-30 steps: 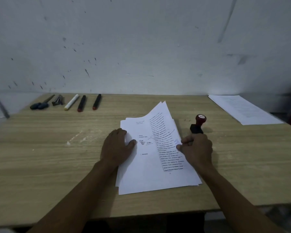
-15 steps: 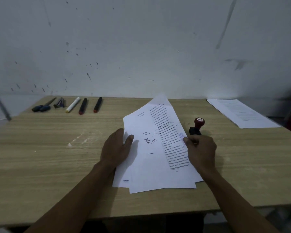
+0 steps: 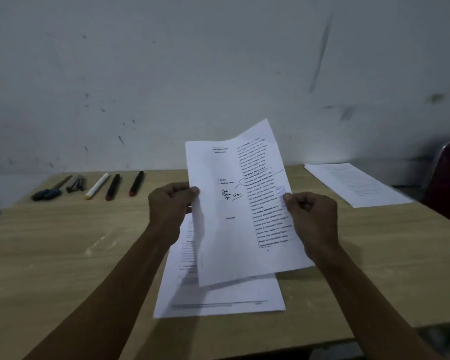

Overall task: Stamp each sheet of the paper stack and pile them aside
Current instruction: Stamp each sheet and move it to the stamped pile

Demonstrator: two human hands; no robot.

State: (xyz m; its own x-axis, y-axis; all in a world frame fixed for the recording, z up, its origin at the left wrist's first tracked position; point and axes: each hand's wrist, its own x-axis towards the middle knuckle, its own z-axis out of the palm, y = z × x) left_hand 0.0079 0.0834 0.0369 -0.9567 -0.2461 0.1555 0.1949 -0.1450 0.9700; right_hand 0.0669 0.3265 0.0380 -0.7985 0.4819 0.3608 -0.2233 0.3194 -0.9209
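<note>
Both hands hold one white printed sheet [image 3: 234, 203] up off the wooden table [image 3: 63, 255]: the left hand [image 3: 166, 203] pinches its left edge, the right hand [image 3: 312, 219] its right edge (a faint blue stamp mark sits just above the right fingertips). Below the fingers, the remaining white paper stack [image 3: 218, 294] lies flat on the table.

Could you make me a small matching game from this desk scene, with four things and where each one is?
Things:
1. stamped sheet
2. paper stack
3. white marker
4. pile of sheets

Places:
A. flat on the desk, under the raised sheet
B. far right of the desk
C. held up in both hands
D. far left, in the row of pens

Pairs: 1-C, 2-A, 3-D, 4-B
</note>
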